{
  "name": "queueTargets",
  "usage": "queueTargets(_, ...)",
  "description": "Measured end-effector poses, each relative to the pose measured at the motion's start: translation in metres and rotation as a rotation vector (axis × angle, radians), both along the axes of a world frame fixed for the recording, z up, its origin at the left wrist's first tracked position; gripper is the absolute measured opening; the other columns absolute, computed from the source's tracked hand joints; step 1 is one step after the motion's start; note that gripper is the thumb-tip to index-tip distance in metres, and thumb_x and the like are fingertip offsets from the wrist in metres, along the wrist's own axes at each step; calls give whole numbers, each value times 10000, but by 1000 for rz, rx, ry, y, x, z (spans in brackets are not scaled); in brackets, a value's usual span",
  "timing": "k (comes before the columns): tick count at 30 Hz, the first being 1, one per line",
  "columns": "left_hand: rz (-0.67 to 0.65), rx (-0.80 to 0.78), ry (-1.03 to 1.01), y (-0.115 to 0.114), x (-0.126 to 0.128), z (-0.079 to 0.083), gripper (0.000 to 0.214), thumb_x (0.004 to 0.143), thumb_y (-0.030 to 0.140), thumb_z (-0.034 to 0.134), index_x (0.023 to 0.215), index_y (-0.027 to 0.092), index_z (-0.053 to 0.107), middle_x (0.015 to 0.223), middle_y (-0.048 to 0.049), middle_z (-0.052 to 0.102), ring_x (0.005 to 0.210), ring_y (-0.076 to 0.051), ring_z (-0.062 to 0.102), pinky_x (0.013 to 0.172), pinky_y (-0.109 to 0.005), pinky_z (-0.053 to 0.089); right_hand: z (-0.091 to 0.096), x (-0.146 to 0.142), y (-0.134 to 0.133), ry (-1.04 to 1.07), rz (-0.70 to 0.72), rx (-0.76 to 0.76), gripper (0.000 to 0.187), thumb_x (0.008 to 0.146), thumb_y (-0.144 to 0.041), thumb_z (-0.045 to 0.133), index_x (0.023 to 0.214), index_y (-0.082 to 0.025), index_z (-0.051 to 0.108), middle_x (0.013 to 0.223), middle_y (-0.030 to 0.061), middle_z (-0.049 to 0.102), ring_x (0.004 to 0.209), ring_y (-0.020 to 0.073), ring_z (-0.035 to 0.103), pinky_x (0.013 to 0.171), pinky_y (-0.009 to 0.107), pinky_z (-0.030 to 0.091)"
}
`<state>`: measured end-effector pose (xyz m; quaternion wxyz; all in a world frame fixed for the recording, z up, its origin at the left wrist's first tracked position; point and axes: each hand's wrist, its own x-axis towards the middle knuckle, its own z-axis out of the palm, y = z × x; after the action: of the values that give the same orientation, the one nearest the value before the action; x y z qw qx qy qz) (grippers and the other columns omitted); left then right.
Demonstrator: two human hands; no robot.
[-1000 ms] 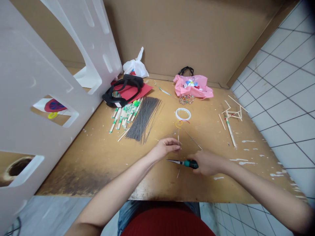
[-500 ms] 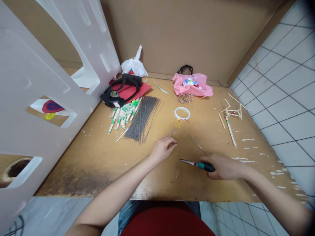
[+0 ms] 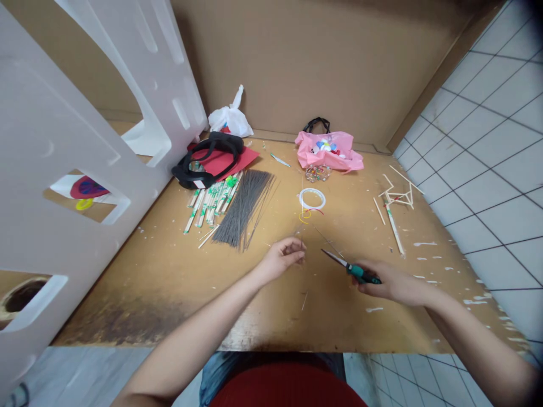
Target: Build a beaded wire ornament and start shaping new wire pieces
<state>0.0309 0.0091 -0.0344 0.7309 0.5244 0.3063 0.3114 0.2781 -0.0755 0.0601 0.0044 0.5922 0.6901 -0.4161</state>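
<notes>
My left hand (image 3: 285, 254) is closed, thumb and fingers pinching a thin wire (image 3: 302, 198) that stands up from the fingertips. To the right, my right hand (image 3: 377, 281) grips long-nose pliers (image 3: 357, 272) by their green and black handles. The pliers' narrow jaws point up and left, apart from the wire; whether they are parted is too small to tell. Another thin wire (image 3: 327, 239) lies on the table just beyond the pliers. A short pale piece (image 3: 304, 301) lies between my forearms. Beyond my hands are a white ring-shaped roll (image 3: 312, 199) and a yellow curled strand (image 3: 304, 217).
A bundle of grey wires (image 3: 244, 209) lies left, beside wrapped sticks (image 3: 212, 203) and a black headset-like strap (image 3: 207, 161). Behind stand a white bag (image 3: 230, 121) and a pink bag (image 3: 330, 151). A stick frame (image 3: 396, 198) lies right. A white plastic panel (image 3: 106, 152) borders the left.
My right hand has shifted slightly right, and the pliers now tilt with their jaws higher. The wire in my left hand now shows upright. The whole view has shifted slightly.
</notes>
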Motion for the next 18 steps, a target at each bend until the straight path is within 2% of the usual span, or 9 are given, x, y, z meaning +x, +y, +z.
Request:
queueTargets(2,-78,-103,-46,-1,-1,5,333,657,365,706,874,146,579,678,9,579,612,-107,586,609,-246,484,-1,1,5,63,-23,4,260,781,-297,506,999,-163,544,896,44,603,795,173,535,702,272,405)
queueTargets(5,-143,-169,-57,-4,-3,9,350,644,358,725,886,143,594,678,5,601,595,-102,597,587,-238,491,-2,-3,14,105,-31,14,318,776,-307,510,1051,-150,536,942,58,604,846,188,537,756,296,410)
queueTargets(13,-267,-233,-76,-10,-2,12,356,648,344,733,898,121,614,636,-1,606,551,-103,601,541,-236,503,-1,-22,32,51,11,-79,257,775,-319,513,959,-145,562,829,30,593,717,143,516,619,240,400)
queueTargets(18,-311,-271,-83,-10,-4,17,329,655,326,732,888,121,622,644,-4,613,522,-97,604,515,-216,493,-1,-26,39,240,-32,-228,254,781,-330,503,943,-141,557,767,20,598,671,128,537,594,229,420)
